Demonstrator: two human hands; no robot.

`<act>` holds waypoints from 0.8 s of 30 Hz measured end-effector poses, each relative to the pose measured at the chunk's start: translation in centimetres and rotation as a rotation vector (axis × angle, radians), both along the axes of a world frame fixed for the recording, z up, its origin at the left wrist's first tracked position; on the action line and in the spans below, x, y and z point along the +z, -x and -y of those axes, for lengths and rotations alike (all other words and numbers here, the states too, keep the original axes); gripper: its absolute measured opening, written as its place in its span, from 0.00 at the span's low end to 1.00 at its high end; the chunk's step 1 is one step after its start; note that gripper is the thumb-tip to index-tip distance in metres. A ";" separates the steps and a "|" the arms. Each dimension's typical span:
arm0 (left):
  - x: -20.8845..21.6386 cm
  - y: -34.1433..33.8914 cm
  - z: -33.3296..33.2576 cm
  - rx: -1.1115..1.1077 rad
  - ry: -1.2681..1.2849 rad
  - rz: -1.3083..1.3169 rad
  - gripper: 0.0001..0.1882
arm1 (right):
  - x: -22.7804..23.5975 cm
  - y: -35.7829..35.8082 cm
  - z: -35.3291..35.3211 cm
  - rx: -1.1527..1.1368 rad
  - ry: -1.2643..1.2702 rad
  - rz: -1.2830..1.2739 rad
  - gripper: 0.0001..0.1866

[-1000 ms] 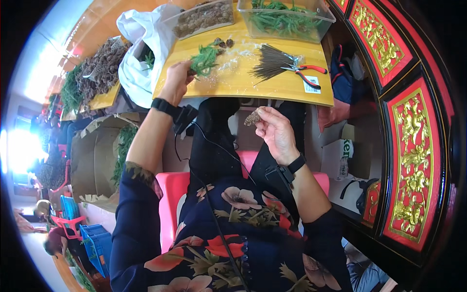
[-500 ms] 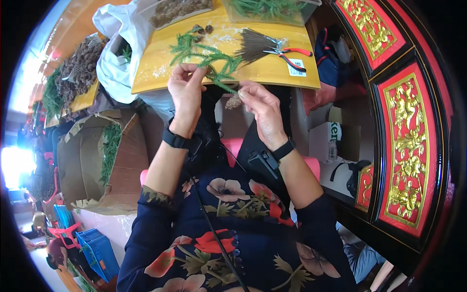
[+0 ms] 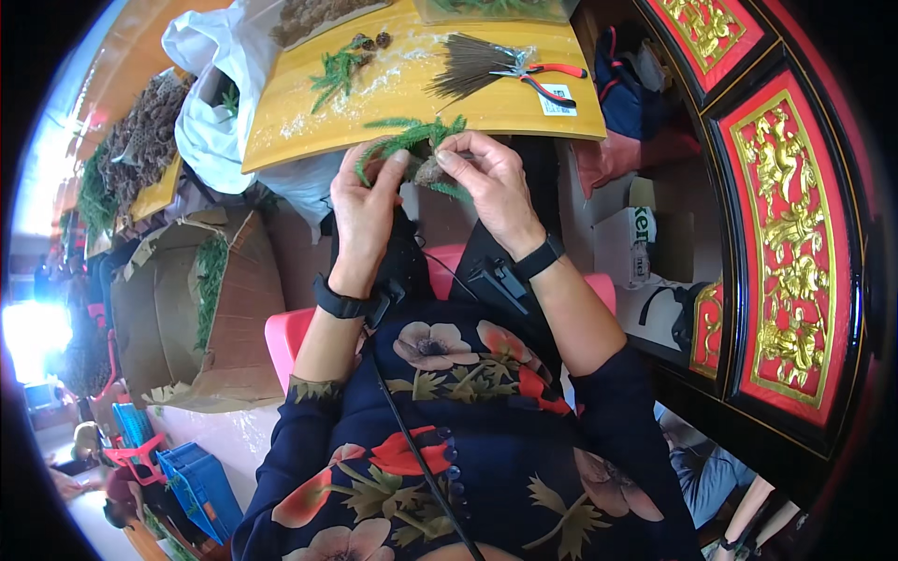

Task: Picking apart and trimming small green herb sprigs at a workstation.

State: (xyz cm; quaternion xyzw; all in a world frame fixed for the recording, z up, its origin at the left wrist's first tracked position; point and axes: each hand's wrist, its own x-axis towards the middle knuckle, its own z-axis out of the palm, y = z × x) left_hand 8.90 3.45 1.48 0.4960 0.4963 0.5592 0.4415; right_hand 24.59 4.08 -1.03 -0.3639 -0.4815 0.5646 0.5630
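A green artificial pine sprig (image 3: 407, 138) is held between both hands, just off the near edge of the yellow tabletop (image 3: 393, 105). My left hand (image 3: 367, 201) is closed, its thumb and fingers pinching the sprig's left side. My right hand (image 3: 494, 187) pinches at the sprig's right side, where a brown pine cone (image 3: 428, 174) hangs between the hands. The fingers partly hide the join between cone and sprig. Another green sprig (image 3: 334, 77) lies on the tabletop beyond my left hand, next to small dark cones (image 3: 382, 40).
Beyond my right hand lie brown wire stems (image 3: 465, 64) and red-and-black pliers (image 3: 547, 82). Clear bins (image 3: 496, 11) stand at the far edge. A white bag (image 3: 210, 112) and open cardboard box (image 3: 253, 309) are on the left, a carved red-and-gold panel (image 3: 790, 252) on the right.
My hands have come closer together, with the sprig now bent between them and the cone drawn up against it. A second sprig is now visible separately on the tabletop.
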 end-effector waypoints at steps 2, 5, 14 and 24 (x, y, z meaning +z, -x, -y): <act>-0.2 1.3 -0.3 -0.005 0.061 0.013 0.13 | 0.3 0.1 0.2 0.113 0.018 -0.057 0.05; -0.5 2.6 -0.6 -0.052 0.138 0.167 0.12 | 1.1 -0.3 0.6 0.261 -0.016 -0.247 0.05; -1.1 3.1 -0.5 -0.441 0.434 0.839 0.08 | 1.3 -0.8 0.1 0.331 -0.015 -0.418 0.07; -0.6 2.6 -0.1 -0.677 0.453 0.908 0.07 | 1.3 -0.9 0.5 0.336 0.002 -0.166 0.04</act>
